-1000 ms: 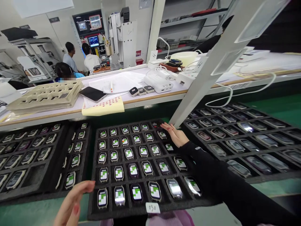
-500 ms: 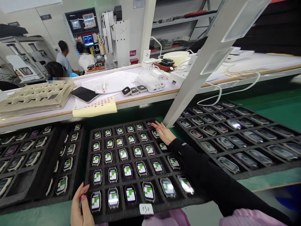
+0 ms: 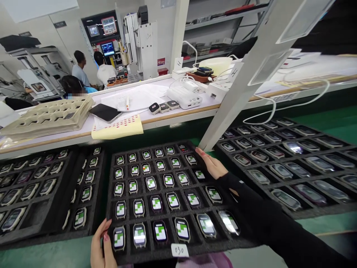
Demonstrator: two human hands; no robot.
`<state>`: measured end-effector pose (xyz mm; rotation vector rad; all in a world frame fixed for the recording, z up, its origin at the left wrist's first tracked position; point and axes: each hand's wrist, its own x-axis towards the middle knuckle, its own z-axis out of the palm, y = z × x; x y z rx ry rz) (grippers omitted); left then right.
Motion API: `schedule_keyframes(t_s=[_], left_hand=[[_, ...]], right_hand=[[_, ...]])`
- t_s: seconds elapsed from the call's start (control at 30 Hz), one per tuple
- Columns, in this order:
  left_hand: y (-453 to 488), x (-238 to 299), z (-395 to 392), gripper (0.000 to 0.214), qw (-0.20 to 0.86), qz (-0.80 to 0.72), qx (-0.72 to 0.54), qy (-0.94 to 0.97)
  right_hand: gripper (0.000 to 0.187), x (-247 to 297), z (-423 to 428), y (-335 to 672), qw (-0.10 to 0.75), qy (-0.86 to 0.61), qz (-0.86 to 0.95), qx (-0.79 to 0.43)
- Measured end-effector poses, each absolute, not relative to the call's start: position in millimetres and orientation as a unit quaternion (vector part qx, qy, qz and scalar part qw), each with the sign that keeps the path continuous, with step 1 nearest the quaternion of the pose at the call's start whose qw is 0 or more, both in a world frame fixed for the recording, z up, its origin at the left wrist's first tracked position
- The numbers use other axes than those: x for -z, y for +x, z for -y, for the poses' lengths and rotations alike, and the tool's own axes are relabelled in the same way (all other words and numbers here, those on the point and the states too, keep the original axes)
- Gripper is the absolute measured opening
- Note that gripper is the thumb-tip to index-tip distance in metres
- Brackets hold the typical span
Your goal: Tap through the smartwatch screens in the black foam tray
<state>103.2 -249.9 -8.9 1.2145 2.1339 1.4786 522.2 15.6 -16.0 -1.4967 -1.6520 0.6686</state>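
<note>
A black foam tray labelled 030 lies in front of me, its pockets filled with several smartwatch bodies showing green and white screens. My left hand grips the tray's near left corner, thumb on top by a watch. My right hand, in a black sleeve, holds the tray's far right edge with fingers stretched along it.
Similar trays of watches lie on the green belt at left and right. A slanted white post rises behind the tray. The white bench carries a beige tray stack, a phone, papers and chargers. Other people stand far left.
My left hand came in from the side and closed on the tray's near left corner. My right hand has shifted slightly along the far right edge.
</note>
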Motion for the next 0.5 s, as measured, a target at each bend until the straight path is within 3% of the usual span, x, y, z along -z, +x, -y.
schedule_keyframes(t_s=[0.5], left_hand=[[133,-1,245,0.032,0.084,-0.698,-0.619,0.351]], right_hand=[[0.056,4,-38,499,0.362,-0.540,0.728,-0.219]])
